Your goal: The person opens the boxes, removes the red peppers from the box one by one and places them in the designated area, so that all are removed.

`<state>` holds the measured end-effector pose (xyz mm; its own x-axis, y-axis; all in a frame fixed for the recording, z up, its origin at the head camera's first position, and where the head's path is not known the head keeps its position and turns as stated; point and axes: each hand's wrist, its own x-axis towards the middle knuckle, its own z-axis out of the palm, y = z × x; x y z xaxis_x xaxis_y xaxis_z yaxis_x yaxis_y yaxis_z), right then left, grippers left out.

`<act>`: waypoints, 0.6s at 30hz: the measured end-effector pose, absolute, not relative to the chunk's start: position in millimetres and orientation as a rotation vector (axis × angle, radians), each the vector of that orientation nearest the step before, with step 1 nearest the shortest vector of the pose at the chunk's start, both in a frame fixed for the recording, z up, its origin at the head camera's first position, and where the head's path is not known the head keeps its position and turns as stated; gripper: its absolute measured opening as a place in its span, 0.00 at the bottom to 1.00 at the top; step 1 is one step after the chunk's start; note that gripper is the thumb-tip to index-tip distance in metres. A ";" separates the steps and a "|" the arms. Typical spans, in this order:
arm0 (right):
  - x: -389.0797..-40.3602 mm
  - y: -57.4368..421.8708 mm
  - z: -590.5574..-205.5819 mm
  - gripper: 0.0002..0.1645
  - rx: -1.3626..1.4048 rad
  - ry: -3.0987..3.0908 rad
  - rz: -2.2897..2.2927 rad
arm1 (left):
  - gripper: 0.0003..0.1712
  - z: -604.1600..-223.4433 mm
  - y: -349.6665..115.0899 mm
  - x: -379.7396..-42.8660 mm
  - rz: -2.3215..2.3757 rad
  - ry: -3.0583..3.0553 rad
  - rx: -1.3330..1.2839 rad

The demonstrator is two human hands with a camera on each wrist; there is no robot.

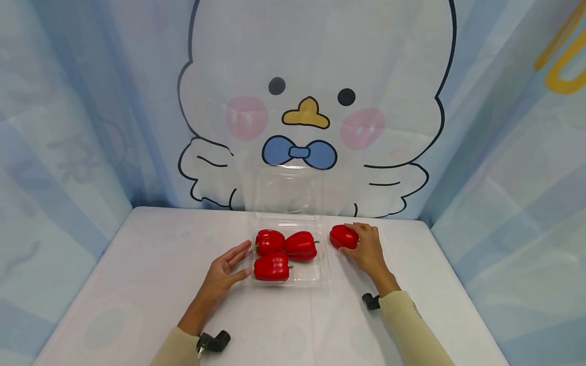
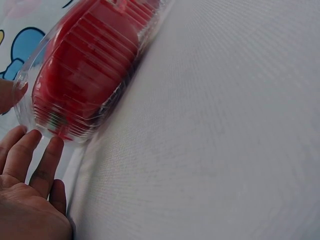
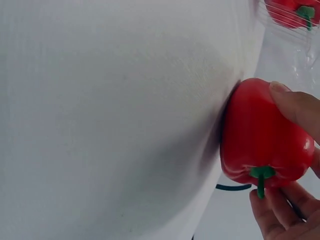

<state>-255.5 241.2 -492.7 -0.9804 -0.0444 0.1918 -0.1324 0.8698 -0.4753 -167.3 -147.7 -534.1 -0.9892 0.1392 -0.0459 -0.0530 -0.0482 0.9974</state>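
Observation:
A clear plastic clamshell box [image 1: 311,274] lies on the table with its lid [image 1: 289,190] raised at the back. In its tray sit three red bell peppers: one at back left [image 1: 270,242], one at right [image 1: 300,246], one at front left [image 1: 272,267]. My left hand [image 1: 224,272] touches the box's left side with fairly straight fingers and thumb; the left wrist view shows the fingertips [image 2: 57,145] right at the ribbed wall. To the right of the box, my right hand [image 1: 368,249] grips another red bell pepper [image 3: 265,132], thumb on one side and fingers on the other, close over the tabletop.
The white table [image 1: 160,254] carries a pale cloth. Behind it hangs a curtain [image 1: 311,61] with a cartoon bird, close to the raised lid. Blue-and-white curtains [image 1: 517,203] enclose both sides. Dark wrist-camera mounts [image 1: 215,341] stick out from the wrists.

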 end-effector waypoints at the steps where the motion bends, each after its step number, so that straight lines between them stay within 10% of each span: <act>1: -255.4 241.4 -492.5 0.44 0.132 -2.872 0.745 | 0.43 -533.9 -147.5 -167.3 2.181 2.072 0.094; 18: -236.0 221.4 -465.8 0.43 0.235 -2.688 0.856 | 0.44 -533.8 -148.1 -167.9 2.182 2.064 0.086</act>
